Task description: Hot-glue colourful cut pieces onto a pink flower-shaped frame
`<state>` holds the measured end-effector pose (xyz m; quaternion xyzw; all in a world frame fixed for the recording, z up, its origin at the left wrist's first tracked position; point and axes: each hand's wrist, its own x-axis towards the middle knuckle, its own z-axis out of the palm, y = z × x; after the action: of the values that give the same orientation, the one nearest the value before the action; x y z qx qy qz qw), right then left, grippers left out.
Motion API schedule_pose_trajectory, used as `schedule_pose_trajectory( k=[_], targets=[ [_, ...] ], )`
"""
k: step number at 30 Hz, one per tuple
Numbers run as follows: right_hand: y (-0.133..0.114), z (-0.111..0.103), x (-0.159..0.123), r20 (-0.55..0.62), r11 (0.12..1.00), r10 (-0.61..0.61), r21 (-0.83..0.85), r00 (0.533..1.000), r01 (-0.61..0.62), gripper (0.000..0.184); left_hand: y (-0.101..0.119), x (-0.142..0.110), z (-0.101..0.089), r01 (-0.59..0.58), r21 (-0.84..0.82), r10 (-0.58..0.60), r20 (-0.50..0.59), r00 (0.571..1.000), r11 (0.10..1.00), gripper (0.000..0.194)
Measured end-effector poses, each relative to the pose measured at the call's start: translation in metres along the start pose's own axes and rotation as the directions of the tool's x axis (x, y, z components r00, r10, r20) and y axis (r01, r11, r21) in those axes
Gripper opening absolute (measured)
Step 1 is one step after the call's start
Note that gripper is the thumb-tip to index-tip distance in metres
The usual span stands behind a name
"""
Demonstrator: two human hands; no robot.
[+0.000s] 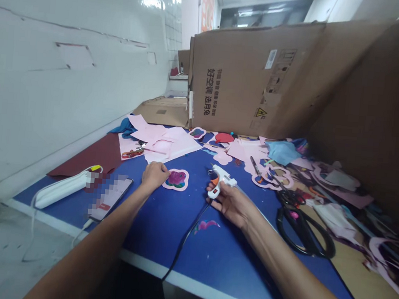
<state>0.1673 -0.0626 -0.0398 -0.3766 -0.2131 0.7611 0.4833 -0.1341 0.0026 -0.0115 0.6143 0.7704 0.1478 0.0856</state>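
Observation:
My left hand (153, 175) has its fingers pinched together at the left edge of a wavy cutout (176, 179), which has a pale pink border and a purple and green fabric centre. The cutout lies on the blue tabletop. In my right hand (231, 203) is a white hot glue gun (222, 179) with an orange trigger, its nozzle pointing up and to the left. A black cord (181, 248) runs from its handle over the table's front edge. Below the gun lies a loose purple-pink fabric scrap (207, 225).
Large black-handled scissors (306, 233) lie at the right among paper and fabric scraps. A phone (111, 200) and a white power strip (63, 189) lie on the left. Pink paper sheets (175, 145) cover the back. Behind stands a big cardboard box (240, 88).

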Motion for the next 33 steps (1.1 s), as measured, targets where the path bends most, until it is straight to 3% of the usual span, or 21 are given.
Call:
schedule_pose_trajectory(
  k=[4, 8, 12, 15, 19, 25, 27, 30, 33],
  targets=[
    [-0.001, 0.002, -0.003, -0.011, 1.000, 0.000, -0.006, 1.000, 0.000, 0.007, -0.001, 0.001, 0.005, -0.023, -0.040, 0.023, -0.008, 1.000, 0.999, 0.013],
    [0.000, 0.001, -0.002, 0.032, 0.999, 0.018, -0.027, 0.999, -0.017, 0.009, -0.001, 0.003, 0.005, -0.048, -0.054, 0.048, -0.005, 0.999, 0.997, 0.029],
    [0.001, -0.002, -0.001, 0.065, 0.999, 0.016, -0.037, 0.998, -0.013, 0.011, -0.001, 0.004, 0.004, -0.039, -0.117, 0.051, 0.096, 0.994, 0.992, 0.010],
    [0.002, -0.001, 0.000, 0.062, 0.999, 0.016, -0.032, 0.998, -0.014, 0.014, -0.002, 0.003, 0.004, -0.042, -0.133, 0.054, 0.085, 0.995, 0.990, 0.008],
    [0.002, 0.003, -0.003, 0.043, 0.999, 0.023, -0.046, 0.999, -0.021, 0.010, 0.002, 0.002, 0.005, -0.068, -0.104, 0.073, 0.051, 0.996, 0.992, 0.029],
    [0.002, 0.005, -0.004, 0.047, 0.999, 0.014, -0.048, 0.999, -0.012, 0.012, 0.009, -0.002, 0.010, -0.083, -0.148, 0.107, 0.164, 0.981, 0.986, 0.007],
    [0.002, 0.005, -0.004, 0.050, 0.999, 0.007, -0.049, 0.999, -0.005, 0.015, 0.008, -0.003, 0.011, -0.124, -0.151, 0.145, 0.138, 0.980, 0.981, 0.017],
    [0.003, 0.005, -0.004, 0.047, 0.999, 0.001, -0.051, 0.999, 0.001, 0.016, 0.009, 0.000, 0.011, -0.242, -0.116, 0.254, 0.097, 0.962, 0.963, 0.049],
    [0.002, 0.006, -0.005, 0.048, 0.999, 0.005, -0.054, 0.999, -0.002, 0.014, 0.018, 0.006, 0.012, -0.290, -0.120, 0.306, 0.140, 0.942, 0.949, 0.039]
  ],
)
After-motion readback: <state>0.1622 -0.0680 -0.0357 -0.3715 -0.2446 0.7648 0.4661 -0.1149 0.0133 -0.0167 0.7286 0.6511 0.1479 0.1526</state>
